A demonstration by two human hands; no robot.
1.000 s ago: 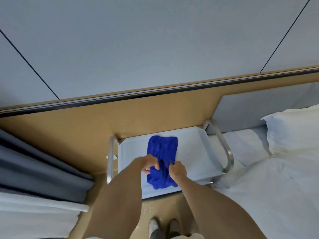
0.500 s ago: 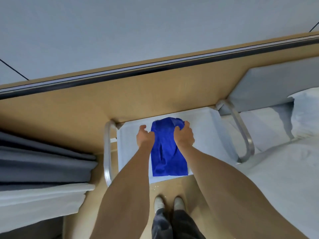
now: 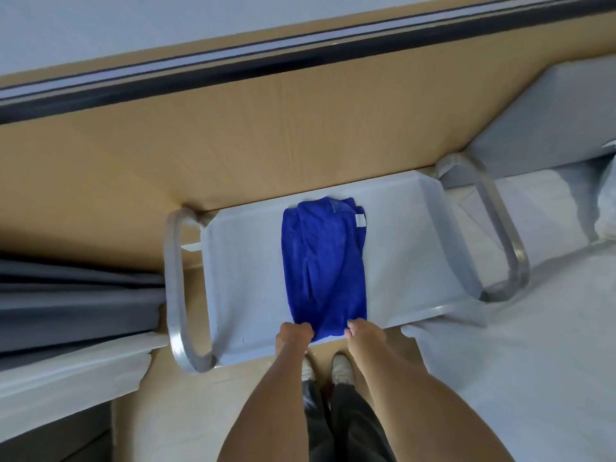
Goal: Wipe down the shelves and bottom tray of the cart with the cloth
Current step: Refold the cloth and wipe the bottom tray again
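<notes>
Head view: the cart [image 3: 233, 278] stands against a wooden wall panel [image 3: 233, 135], its white top shelf seen from above, with a metal loop handle at 9 o'clock [image 3: 175, 285] and another at 3 o'clock [image 3: 500, 228]. The blue cloth [image 3: 325, 265] lies in a long folded strip down the middle of the shelf, running from the 12 o'clock edge to the 6 o'clock edge, a small white tag at its far right corner. The left hand [image 3: 293, 336] grips the cloth's near left corner with curled fingers; the right hand [image 3: 365, 333] grips the near right corner the same way. Both hands sit at the shelf's 6 o'clock edge, close together. Below them, at 6 o'clock, two shoes [image 3: 341, 365] and dark trousers show on the floor. A grey curtain [image 3: 76, 295] hangs at 9 o'clock, and a bed [image 3: 533, 361] with white sheets fills the 3 to 5 o'clock side, touching the cart's right handle.
</notes>
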